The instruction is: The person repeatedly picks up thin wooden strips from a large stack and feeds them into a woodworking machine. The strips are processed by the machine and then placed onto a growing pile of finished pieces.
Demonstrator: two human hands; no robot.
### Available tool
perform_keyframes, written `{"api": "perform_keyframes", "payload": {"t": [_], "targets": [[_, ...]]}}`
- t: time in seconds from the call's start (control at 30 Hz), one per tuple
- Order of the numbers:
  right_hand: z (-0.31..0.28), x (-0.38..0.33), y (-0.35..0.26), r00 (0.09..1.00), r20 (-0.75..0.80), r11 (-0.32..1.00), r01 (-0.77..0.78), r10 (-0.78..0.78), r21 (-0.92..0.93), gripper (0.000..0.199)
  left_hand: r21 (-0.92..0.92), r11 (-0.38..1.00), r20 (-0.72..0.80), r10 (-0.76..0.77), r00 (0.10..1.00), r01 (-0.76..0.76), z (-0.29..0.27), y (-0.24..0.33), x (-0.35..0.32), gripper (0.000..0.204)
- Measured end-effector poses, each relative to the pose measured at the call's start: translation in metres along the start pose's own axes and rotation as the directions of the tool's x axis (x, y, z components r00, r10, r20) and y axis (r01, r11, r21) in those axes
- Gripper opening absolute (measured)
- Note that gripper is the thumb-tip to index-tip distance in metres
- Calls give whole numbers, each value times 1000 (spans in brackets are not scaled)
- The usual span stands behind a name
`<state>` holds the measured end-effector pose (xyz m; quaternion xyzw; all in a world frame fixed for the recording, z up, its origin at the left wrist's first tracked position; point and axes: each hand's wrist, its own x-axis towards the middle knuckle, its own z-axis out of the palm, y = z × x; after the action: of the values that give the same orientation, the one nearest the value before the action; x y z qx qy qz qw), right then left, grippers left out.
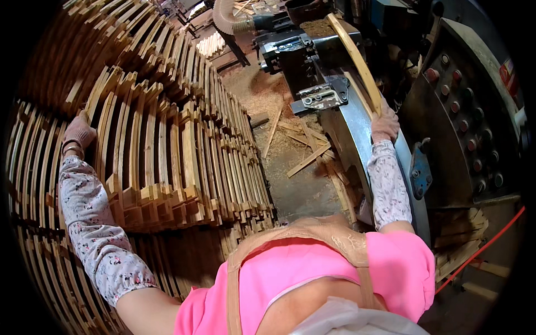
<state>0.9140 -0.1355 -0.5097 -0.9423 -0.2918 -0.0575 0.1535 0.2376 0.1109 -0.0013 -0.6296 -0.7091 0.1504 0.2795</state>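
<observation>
My right hand (385, 124) is closed round the near end of a curved wooden slat (357, 58), which slants up and away over the metal machine bed (357, 120). Another thin strip of wood (359, 94) lies close beside that slat. Far to the left, my left hand (80, 133) is closed at the edge of a tall stack of curved wooden slats (148, 145). Its fingers wrap over the end of one slat there, partly hidden. Both forearms wear flowered sleeve covers.
A metal clamp fixture (321, 97) sits on the machine's left edge. At right stands a control panel (466, 117) with several buttons. Offcuts (310, 159) and sawdust litter the floor between stack and machine. A ribbed hose (226, 17) hangs at the back; a red cable (480, 250) runs lower right.
</observation>
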Motion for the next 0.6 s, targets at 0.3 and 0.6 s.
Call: {"api": "perform_keyframes", "payload": {"t": [0.3, 0.6], "targets": [[-64, -167, 81, 986, 159, 999, 44, -47, 19, 60, 88, 994, -22, -65, 998, 67, 34, -19, 19, 54], [-76, -232, 168, 977, -35, 973, 204, -209, -106, 44, -38, 999, 15, -16, 1000, 16, -13, 18, -3, 56]]}}
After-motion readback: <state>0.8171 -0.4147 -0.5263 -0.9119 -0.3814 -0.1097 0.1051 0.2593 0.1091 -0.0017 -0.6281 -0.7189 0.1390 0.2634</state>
